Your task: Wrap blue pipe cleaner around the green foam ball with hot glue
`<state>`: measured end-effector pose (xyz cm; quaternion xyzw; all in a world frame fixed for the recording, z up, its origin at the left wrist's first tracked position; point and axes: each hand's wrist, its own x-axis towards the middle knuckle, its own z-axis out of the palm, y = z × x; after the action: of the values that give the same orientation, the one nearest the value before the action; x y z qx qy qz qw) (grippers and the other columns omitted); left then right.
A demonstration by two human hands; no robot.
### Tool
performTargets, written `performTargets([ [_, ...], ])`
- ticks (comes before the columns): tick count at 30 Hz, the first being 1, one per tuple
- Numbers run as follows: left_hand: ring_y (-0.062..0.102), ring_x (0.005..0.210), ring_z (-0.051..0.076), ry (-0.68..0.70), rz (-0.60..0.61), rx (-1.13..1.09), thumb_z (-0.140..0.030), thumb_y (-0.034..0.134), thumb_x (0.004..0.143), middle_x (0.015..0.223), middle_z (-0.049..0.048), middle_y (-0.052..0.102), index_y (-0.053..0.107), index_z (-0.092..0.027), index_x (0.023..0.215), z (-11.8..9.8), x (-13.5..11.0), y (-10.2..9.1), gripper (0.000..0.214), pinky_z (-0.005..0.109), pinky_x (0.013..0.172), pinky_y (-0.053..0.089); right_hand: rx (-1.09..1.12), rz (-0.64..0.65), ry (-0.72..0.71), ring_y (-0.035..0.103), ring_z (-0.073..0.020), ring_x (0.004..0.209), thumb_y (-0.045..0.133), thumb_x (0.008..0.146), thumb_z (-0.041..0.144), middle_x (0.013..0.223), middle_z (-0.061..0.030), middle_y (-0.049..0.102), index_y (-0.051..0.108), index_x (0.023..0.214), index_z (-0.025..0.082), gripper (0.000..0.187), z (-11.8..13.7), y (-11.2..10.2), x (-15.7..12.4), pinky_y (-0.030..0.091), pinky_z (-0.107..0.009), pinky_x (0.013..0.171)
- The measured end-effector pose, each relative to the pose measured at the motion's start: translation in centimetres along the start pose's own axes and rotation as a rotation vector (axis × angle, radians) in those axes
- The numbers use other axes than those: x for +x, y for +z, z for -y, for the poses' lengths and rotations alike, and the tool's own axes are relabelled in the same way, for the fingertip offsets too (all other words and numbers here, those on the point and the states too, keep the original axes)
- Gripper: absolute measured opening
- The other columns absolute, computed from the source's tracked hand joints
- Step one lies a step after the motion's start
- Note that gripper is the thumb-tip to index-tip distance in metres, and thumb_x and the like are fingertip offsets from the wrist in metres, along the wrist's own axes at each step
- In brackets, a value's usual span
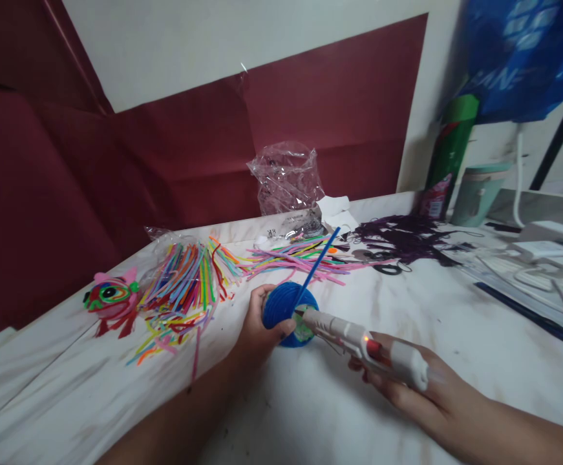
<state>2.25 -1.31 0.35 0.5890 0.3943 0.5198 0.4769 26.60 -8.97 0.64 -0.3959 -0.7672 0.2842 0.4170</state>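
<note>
Pressing the nozzle of a white glue gun (359,339) against a blue ball (286,310), we work at a marble-patterned table (310,413). Our left hand (256,329) is curled around the ball, which sits on the tabletop near the middle of the view. Our right hand (407,387) is wrapped around the gun's grip, where a small red light glows.

A blue stem (317,265) rises at a slant from the ball's top. As we judge it, the left thumb lies close to the nozzle, so a slip or a run of hot glue could burn it. Glue could also string onto the table, or the stem could set crooked if the ball rolls.

By our count there is one ball, one gun, one blue stem and one pink fish-like figure (111,300) at far left. Two heaps of coloured stems (184,284) hold too many to number. Behind them are one crumpled clear bag (288,177), one dark purple tangle (402,236), one green can (448,155) and one teal cup (478,184).
</note>
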Motion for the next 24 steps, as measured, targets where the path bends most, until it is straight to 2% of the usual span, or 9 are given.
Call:
performTargets([
  [11, 0.060, 0.095, 0.024, -0.014, -0.006, 0.028, -0.042, 0.084, 0.059, 0.110, 0.0064, 0.061, 0.048, -0.024, 0.117, 0.19, 0.04, -0.25, 0.071, 0.035, 0.081, 0.047, -0.034, -0.021, 0.011, 0.069, -0.0207, 0.061, 0.054, 0.086, 0.030, 0.070, -0.0034, 0.071, 0.066, 0.077, 0.023, 0.017, 0.63, -0.77, 0.31, 0.059, -0.028, 0.056],
  [24, 0.060, 0.094, 0.024, 0.014, 0.011, 0.074, -0.045, 0.082, 0.063, 0.108, 0.0054, 0.060, 0.047, -0.024, 0.118, 0.33, -0.11, -0.39, 0.069, 0.036, 0.081, 0.048, -0.008, -0.008, 0.003, 0.069, -0.0196, 0.062, 0.052, 0.090, 0.033, 0.074, -0.0033, 0.072, 0.067, 0.085, 0.022, 0.019, 0.16, -0.31, -0.10, 0.059, -0.027, 0.057],
])
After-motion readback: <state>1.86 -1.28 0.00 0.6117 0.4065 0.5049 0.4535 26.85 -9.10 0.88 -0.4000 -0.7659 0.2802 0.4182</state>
